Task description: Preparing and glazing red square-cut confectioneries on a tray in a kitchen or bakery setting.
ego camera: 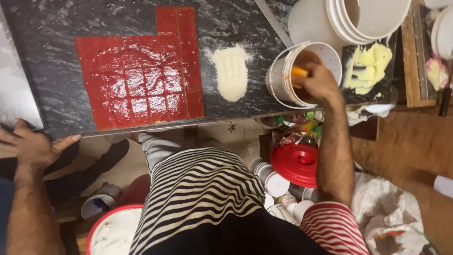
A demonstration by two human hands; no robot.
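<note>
A flat red sheet (141,75) scored into squares lies on the dark marble counter (47,66). My right hand (321,82) reaches into a white bucket (283,80) at the counter's front edge and grips an orange-handled tool (299,72) inside it. To the left of the bucket lies a small pile of pale powder (230,71). My left hand (30,146) rests with fingers spread on the counter's front left edge and holds nothing.
Stacked white buckets (373,19) stand at the back right, beside a dark board smeared with yellow paste (370,68). Below the counter are a red lid (297,163), several small jars (276,184), a red-rimmed tub (111,231) and a white bag (391,212).
</note>
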